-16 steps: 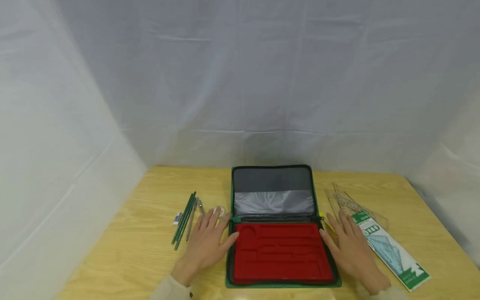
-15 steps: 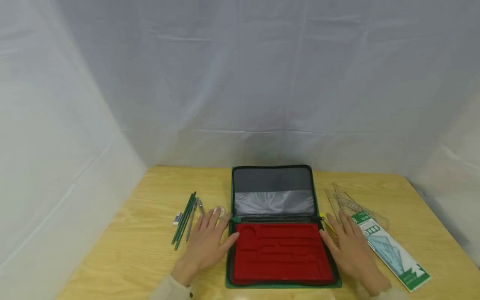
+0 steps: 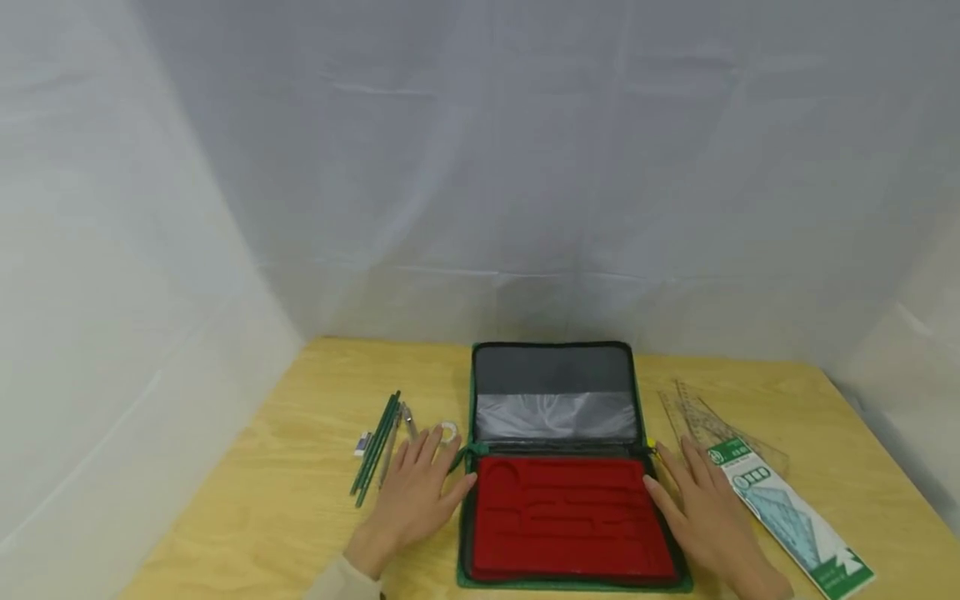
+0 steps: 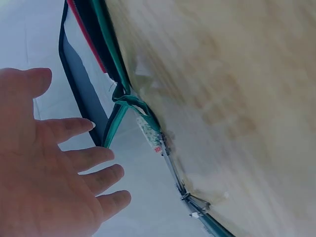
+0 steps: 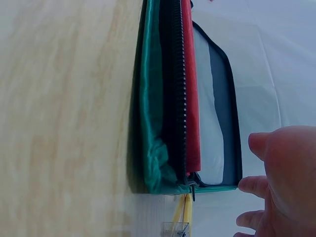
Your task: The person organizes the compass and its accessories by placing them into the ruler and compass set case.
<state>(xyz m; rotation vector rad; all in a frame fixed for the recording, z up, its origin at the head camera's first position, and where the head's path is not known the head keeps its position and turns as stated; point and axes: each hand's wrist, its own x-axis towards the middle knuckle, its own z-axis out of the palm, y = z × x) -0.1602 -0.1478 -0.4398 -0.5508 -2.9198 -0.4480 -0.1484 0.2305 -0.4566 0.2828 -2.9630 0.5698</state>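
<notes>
A green zip case (image 3: 480,392) lies unzipped with its lid raised at the back. Its red moulded insert (image 3: 566,521) has shaped hollows with nothing in them. At the case's left side is my left hand (image 3: 414,498), fingers spread and straight, thumb over the case's edge; a green strap (image 4: 134,102) shows by its fingers in the left wrist view. My right hand (image 3: 705,508) is at the opposite side, also with extended fingers and its thumb at the insert's border. Neither hand holds anything. A thin yellow item (image 5: 185,212) lies past the case's right corner, partly hidden.
Left of the left hand lie dark green pencils (image 3: 375,450), an eraser (image 3: 363,443), a compass (image 3: 408,421) and a small white ring-shaped item (image 3: 448,431). On the right are clear set squares (image 3: 723,425) and a white-and-green ruler packet (image 3: 791,517). White sheeting (image 3: 525,167) surrounds the wooden table.
The head view has tilted up a little, so the table and everything on it appear lower and slightly further right. Both hands stay beside the case, almost unmoved relative to it.
</notes>
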